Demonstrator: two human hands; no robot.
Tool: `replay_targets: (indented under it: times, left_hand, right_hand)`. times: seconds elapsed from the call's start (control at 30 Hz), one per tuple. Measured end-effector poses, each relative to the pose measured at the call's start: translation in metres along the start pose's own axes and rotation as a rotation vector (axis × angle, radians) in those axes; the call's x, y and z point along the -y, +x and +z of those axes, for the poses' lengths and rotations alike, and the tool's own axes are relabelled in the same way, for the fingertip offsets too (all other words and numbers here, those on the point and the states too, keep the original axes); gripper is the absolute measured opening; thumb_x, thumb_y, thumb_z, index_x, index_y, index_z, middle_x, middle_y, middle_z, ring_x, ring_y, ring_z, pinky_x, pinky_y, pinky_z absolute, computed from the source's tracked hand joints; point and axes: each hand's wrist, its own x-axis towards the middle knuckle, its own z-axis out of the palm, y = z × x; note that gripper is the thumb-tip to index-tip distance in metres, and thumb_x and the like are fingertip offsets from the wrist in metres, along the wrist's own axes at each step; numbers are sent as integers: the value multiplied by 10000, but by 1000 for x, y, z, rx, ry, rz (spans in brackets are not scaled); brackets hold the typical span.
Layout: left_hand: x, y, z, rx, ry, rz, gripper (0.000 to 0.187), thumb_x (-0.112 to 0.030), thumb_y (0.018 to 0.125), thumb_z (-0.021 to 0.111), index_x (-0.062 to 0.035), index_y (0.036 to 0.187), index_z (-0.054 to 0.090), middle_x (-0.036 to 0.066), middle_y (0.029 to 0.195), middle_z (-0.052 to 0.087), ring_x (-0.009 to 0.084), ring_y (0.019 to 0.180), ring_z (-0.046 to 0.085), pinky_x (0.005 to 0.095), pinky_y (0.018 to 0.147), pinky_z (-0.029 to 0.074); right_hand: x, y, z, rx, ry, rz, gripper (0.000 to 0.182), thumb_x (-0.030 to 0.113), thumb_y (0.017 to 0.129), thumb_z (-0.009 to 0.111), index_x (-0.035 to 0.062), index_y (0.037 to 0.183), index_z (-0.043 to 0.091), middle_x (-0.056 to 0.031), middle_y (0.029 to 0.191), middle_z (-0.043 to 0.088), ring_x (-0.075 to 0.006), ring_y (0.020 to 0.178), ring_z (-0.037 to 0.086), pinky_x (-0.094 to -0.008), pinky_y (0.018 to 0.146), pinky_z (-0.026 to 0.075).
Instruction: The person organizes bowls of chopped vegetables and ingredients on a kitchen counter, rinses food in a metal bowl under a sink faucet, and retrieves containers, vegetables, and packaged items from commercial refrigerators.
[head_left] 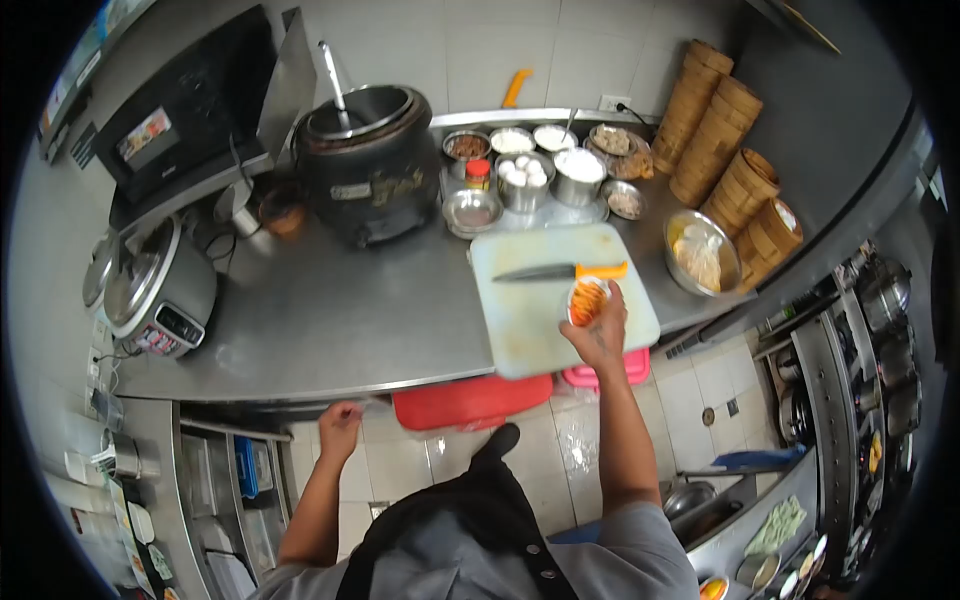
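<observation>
My right hand (600, 335) is wrapped round a small white bowl (571, 301) of orange shredded strips (587, 300), which look like carrot. It holds the bowl over the white cutting board (530, 330). Just behind the bowl lies a knife (540, 272) with an orange handle, flat on the board with its blade to the left. Low in front of the counter's edge is my left hand (340, 428), away from the board. Its fingers are curled closed, and whatever may be in them is too small to make out.
Several metal bowls of ingredients (525, 185) stand behind the board. A large black pot (365, 165) and a rice cooker (165, 285) are further left. Bamboo steamers (715, 140) and a metal bowl with a bag (698, 255) stand right. Below the counter edge are red lids (470, 402).
</observation>
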Motion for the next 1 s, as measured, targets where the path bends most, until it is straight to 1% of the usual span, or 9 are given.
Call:
replay_targets:
  times: [0.1,0.2,0.4,0.63,0.73,0.77,0.83,0.93,1.0]
  left_hand:
    - [-3,6,-13,-96,48,-64,100,-78,810,648,7,762,627,87,737,638,161,719,610,302,682,486]
    - [-36,6,-19,-160,227,-108,105,-73,806,642,9,742,630,106,698,640,187,676,626,312,664,490]
    - [-75,-11,-21,-138,460,-378,87,-64,791,623,2,742,652,140,708,655,248,671,657,328,640,507]
    - [-44,-32,-31,-12,446,-373,109,-101,766,665,-8,822,672,148,766,676,255,709,673,335,655,525]
    - [-39,-28,-32,121,366,-424,201,-156,764,710,-13,900,672,141,801,685,243,732,673,336,671,530]
    - [-39,-24,-32,170,397,-428,204,-150,766,710,-12,911,671,145,818,686,236,746,673,332,680,530]
    - [-28,-19,-35,198,327,-408,194,-141,771,702,-11,912,672,149,820,686,245,757,674,329,682,529]
    - [-38,3,-40,159,339,-234,178,-133,788,682,-7,913,670,149,819,684,245,761,674,319,687,527]
    - [-57,21,-40,142,246,-220,119,-97,834,637,14,875,649,93,782,658,153,688,621,275,651,497]
  right_hand:
    - [-21,116,52,-5,-102,-73,1080,300,542,770,-81,1385,213,-257,1290,424,-407,1226,374,-414,1053,323]
    - [-24,206,92,40,-161,2,1115,330,538,783,-73,1394,193,-244,1299,409,-397,1218,380,-421,1038,332]
    - [-40,285,149,74,-362,189,1120,360,550,807,-49,1392,190,-198,1298,389,-337,1180,407,-421,1001,357]
    - [-53,303,158,136,-421,260,1165,431,550,815,-50,1399,179,-191,1328,374,-326,1202,399,-437,1003,349]
    - [-54,303,158,137,-413,273,1217,439,549,824,-58,1420,136,-222,1405,308,-343,1264,351,-468,1023,323]
    - [-52,300,154,175,-442,290,1236,441,573,822,-62,1433,90,-252,1461,227,-373,1318,288,-507,1045,287]
    - [-44,291,148,142,-462,296,1194,469,631,786,-50,1445,83,-264,1477,185,-392,1333,255,-541,1055,255]
    - [-38,241,123,-79,-171,88,1031,439,690,758,-54,1413,213,-283,1442,249,-407,1323,270,-539,1061,244]
    - [-34,185,93,-177,-21,-41,901,402,714,749,-59,1355,314,-290,1399,312,-411,1301,302,-512,1058,263]
